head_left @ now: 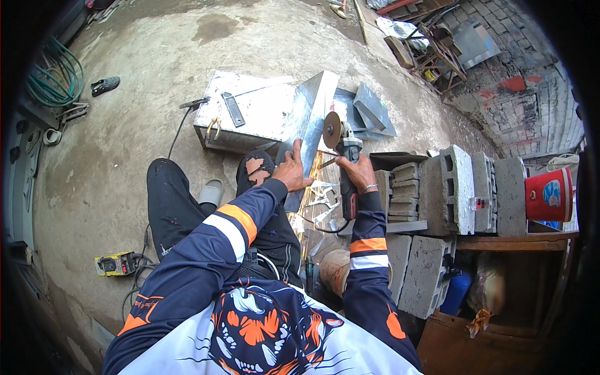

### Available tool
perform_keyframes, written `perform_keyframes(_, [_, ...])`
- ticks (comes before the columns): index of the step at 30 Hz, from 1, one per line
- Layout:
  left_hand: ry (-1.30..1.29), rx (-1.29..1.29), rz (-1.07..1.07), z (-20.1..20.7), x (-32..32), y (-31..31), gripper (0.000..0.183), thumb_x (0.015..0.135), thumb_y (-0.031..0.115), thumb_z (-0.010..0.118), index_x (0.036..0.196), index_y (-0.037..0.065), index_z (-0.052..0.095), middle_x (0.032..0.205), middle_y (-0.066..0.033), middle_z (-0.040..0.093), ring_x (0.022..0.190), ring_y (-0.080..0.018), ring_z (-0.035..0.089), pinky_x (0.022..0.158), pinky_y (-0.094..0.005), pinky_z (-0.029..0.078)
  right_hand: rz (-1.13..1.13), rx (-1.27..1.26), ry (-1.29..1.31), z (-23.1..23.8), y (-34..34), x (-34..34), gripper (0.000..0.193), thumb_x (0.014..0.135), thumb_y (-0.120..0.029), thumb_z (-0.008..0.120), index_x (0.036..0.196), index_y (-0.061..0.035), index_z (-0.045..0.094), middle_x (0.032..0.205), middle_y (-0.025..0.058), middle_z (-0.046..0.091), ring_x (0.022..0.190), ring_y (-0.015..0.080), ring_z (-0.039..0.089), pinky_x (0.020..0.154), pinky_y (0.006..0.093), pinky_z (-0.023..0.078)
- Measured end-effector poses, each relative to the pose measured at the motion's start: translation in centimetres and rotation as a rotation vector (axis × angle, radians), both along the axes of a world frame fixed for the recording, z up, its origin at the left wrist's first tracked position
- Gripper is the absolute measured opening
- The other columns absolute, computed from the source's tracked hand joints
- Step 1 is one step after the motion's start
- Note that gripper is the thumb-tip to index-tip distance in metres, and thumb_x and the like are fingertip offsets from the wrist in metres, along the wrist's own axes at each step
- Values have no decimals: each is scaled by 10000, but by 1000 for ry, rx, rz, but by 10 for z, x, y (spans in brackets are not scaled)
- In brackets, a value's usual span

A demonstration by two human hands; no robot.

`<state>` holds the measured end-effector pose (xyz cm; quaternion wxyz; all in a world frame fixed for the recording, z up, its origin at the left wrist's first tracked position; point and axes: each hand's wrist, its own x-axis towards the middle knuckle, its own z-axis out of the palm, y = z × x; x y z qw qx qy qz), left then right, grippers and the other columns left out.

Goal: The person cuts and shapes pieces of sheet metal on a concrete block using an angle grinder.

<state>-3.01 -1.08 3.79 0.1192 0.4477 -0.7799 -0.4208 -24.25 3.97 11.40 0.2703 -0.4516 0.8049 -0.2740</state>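
Note:
My left hand [290, 169] grips a long, shiny sheet-metal piece [314, 103], with fingers along its face and the thumb sticking out to the right. The piece slants over the right end of a metal box [259, 94] and down beside my knee. My right hand [357, 172] is closed round the body of an angle grinder [350, 149]. The grinder's disc [332, 130] is at the metal's right edge; whether it touches cannot be made out. Orange sparks [306, 209] stream down toward me. On the box lie a flat dark tool [233, 109] and yellow-handled pliers [214, 128].
Folded metal pieces [373, 107] lie beyond the grinder. Concrete blocks [458, 187] and a red bucket [549, 195] stand at the right. A round container [335, 270] sits below the grinder's cord. At left are a yellow machine [115, 264] with cables and a coiled green hose [56, 78].

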Motion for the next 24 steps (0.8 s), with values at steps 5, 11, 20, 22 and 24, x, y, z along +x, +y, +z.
perform_keyframes(5, [-3, 4, 9, -1, 3, -1, 1243, 726, 405, 752, 1488, 24, -152, 1260, -395, 427, 965, -553, 596, 883, -521, 507, 0, -20, -48, 7, -2, 9, 481, 678, -383, 733, 858, 58, 666, 750, 143, 681, 666, 220, 651, 645, 362, 512])
perform_keyframes(11, [-23, -6, -37, 3, 2, -1, 1256, 750, 429, 737, 1481, -5, -188, 1275, -412, 388, 980, -543, 604, 878, -496, 526, 9, 29, 77, 2, -1, 1, 475, 679, -373, 736, 887, 50, 682, 797, 166, 701, 707, 244, 679, 676, 369, 526])
perform_keyframes(20, [-10, 23, -16, 4, 3, -1, 1237, 730, 402, 736, 1488, 27, -167, 1296, -400, 409, 991, -556, 589, 904, -508, 505, -3, -22, 45, -3, -4, 0, 426, 722, -315, 755, 873, 73, 661, 755, 82, 667, 619, 145, 593, 586, 304, 491])
perform_keyframes(22, [-9, 13, -12, 3, 4, -1, 1239, 729, 403, 735, 1488, 26, -170, 1296, -401, 409, 991, -556, 588, 904, -507, 505, 42, -5, 128, -3, -5, -2, 420, 727, -316, 750, 870, 69, 661, 751, 83, 666, 622, 140, 597, 584, 301, 491])
perform_keyframes(24, [-9, 3, -8, 1, 4, -1, 1241, 728, 405, 733, 1487, 26, -172, 1296, -401, 409, 990, -557, 588, 905, -505, 505, 34, -1, 105, -5, -5, -2, 418, 726, -318, 749, 867, 65, 662, 750, 83, 666, 625, 139, 599, 584, 301, 490])
